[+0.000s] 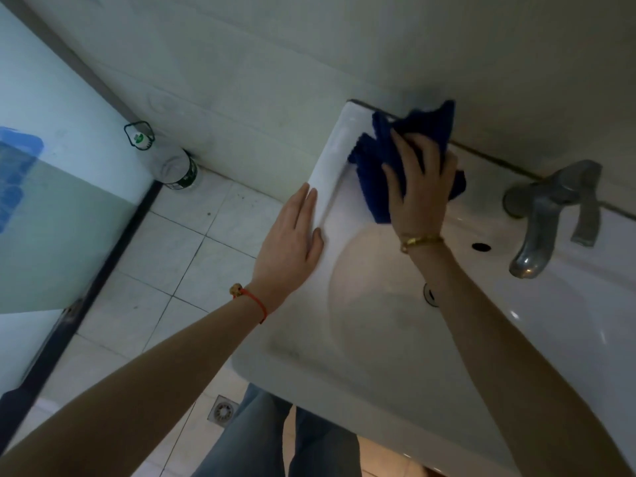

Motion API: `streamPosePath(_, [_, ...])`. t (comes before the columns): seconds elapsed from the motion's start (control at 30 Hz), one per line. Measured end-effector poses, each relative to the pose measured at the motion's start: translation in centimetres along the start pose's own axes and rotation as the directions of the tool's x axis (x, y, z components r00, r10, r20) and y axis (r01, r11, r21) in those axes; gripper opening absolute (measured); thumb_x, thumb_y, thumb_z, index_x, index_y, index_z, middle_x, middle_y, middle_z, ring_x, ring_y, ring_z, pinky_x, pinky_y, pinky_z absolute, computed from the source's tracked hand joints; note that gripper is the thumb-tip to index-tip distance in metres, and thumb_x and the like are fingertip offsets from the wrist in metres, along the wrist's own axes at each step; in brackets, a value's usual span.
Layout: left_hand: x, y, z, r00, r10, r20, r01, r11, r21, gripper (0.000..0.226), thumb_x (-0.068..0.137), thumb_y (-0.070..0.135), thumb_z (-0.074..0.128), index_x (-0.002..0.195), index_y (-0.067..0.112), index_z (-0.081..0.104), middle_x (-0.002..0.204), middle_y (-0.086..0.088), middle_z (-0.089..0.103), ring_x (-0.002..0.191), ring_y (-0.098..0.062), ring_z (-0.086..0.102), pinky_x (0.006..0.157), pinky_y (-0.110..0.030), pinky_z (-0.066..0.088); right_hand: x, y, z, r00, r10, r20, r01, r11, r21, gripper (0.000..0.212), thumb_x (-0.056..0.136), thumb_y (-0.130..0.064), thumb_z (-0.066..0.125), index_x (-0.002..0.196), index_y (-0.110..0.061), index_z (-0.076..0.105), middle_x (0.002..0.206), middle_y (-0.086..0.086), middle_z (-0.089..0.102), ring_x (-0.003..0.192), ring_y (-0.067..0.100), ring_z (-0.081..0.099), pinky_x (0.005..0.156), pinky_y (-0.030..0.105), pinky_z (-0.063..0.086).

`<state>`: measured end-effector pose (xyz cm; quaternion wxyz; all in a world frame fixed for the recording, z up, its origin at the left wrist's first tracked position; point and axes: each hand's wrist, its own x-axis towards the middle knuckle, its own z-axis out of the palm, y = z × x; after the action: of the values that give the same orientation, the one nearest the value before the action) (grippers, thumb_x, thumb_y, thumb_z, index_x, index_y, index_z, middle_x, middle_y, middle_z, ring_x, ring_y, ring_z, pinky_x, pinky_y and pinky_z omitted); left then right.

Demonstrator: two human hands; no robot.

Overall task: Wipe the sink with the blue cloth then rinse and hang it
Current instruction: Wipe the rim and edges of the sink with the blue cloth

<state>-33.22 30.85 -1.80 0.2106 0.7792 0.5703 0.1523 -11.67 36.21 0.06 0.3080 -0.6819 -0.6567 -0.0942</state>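
A white ceramic sink [347, 370] is fixed to the wall, seen from above. My right hand [418, 182] presses a crumpled dark blue cloth [377, 156] onto the sink's far left corner, against the wall. The fingers spread over the cloth and cover its middle. My left hand [292, 235] lies flat on the sink's left rim, fingers together, holding nothing. A grey metal tap [547, 215] stands at the back right of the basin. My right forearm partly hides the drain [429, 295].
A large clear plastic bottle [172, 163] stands on the tiled floor [165, 256] in the corner left of the sink. A frosted glass door with a dark frame [62, 208] runs along the left. A floor drain [223, 412] sits below the sink.
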Motion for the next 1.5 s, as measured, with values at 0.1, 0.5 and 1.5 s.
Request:
streamPosePath(0.1, [0.1,0.0,-0.2,1.0,-0.007,-0.002,0.007,1.0,0.004,0.059,0.105,0.028,0.04,0.157,0.007,0.022,0.164,-0.01,0.022,0.149,-0.022,0.027,0.123,-0.03,0.021,3.5,-0.4,3.1,0.942,-0.165,0.291,0.201,0.975,-0.099,0.046,0.097,-0.042,0.047,0.139,-0.024,0.049,0.135,0.009,0.053,0.107,0.039,0.052,0.088,0.046,0.043])
streamPosePath(0.5, [0.3,0.0,-0.2,1.0,0.004,0.014,-0.004,0.999,-0.038,0.059,0.103,0.024,0.045,0.155,0.004,0.025,0.163,-0.013,0.025,0.149,-0.025,0.029,0.122,-0.038,0.029,1.0,5.1,1.7,0.938,-0.098,0.331,0.19,0.947,-0.258,0.051,0.092,-0.044,0.054,0.137,-0.019,0.05,0.131,0.01,0.056,0.106,0.043,0.053,0.081,0.048,0.044])
streamPosePath(1.5, [0.3,0.0,0.0,1.0,0.003,0.02,-0.002,0.999,-0.047,0.061,0.103,0.024,0.044,0.156,0.005,0.022,0.164,-0.01,0.021,0.151,-0.02,0.023,0.123,-0.033,0.024,-0.1,7.1,0.5,0.956,0.216,0.197,-0.137,0.927,-0.35,0.042,0.095,-0.042,0.047,0.13,-0.021,0.057,0.126,0.01,0.058,0.104,0.044,0.054,0.08,0.047,0.042])
